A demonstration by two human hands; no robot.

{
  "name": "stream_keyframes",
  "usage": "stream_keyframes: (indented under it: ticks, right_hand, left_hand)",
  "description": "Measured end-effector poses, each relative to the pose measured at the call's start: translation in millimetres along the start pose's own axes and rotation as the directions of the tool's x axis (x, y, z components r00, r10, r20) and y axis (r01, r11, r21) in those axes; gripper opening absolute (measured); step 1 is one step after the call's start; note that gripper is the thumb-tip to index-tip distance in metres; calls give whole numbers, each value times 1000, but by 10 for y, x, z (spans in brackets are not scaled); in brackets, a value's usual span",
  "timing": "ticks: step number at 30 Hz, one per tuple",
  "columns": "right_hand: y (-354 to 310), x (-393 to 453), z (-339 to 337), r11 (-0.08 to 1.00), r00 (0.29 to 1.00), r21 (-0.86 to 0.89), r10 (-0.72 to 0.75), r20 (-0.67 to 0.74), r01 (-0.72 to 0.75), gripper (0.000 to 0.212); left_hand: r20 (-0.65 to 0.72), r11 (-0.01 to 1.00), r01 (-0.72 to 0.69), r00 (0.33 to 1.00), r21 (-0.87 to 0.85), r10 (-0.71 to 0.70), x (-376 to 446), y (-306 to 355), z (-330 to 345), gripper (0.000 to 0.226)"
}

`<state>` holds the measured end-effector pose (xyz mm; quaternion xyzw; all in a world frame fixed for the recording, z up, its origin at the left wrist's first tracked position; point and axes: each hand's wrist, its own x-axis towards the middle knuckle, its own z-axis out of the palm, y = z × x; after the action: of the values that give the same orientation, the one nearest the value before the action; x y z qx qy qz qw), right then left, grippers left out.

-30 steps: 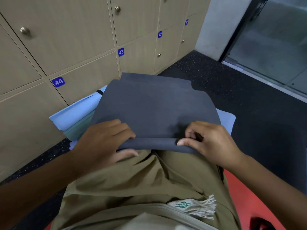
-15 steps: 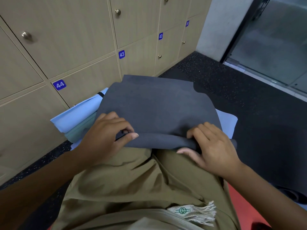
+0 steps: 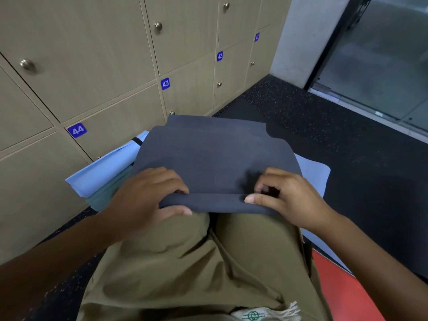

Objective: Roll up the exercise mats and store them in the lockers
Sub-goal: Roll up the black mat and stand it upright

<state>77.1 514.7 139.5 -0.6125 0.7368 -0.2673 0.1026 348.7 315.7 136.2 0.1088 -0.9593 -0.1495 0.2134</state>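
Head view: left hand (image 3: pixel 148 198) and right hand (image 3: pixel 284 200) pinch the dark grey foam mat's (image 3: pixel 215 158) started roll, which risks springing loose beside beige locker 44 (image 3: pixel 111 137).

floor (image 3: pixel 347 144): dark speckled | on it: stacked mats (image 3: pixel 215 156), grey topmost

Mat (image 3: pixel 215 158) lies on another mat (image 3: pixel 104 172) (lockers (image 3: pixel 92 54) behind).

Looks like a gym changing area. Across the upper left of the frame, rows of beige lockers (image 3: pixel 97 72) with round metal knobs (image 3: pixel 158 26) and blue number tags (image 3: pixel 165 83), 41 to 44. Below and at right, black speckled rubber flooring (image 3: pixel 324 126). In the upper right corner, a glass door (image 3: pixel 382 54).
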Motion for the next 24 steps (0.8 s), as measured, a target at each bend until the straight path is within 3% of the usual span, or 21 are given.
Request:
stream_keyframes:
  ticks: [4,7,11,15,18,21,24]
  right_hand:
    - [-63,42,34,991,995,-131,16,-96,-28,48]
    - [-159,27,132,976,965,-218,-61,-253,4,38]
    - [-251,-61,259,936,901,-351,-157,-404,5,26]
    - [-205,-138,294,909,919,-416,-197,-342,40,36]
    - [-136,-130,288,928,941,-371,-154,-300,34,43]
    - [-87,-55,260,962,955,-272,-104,-280,25,42]
    - [-72,53,197,985,974,-174,-29,-223,-11,39]
  left_hand:
    - [-92,980,4,996,201,15,-21,124,92,40]
    - [-101,982,159,984,104,-149,13,174,128,36]
    - [11,942,331,944,-52,-331,113,129,124,41]
    - [108,896,419,907,-148,-406,229,7,97,42]
    - [155,866,440,897,-236,-414,331,-61,67,29]
    - [39,868,378,921,-322,-387,369,-50,61,11]
    - [-50,936,243,963,-255,-264,314,-51,133,8]
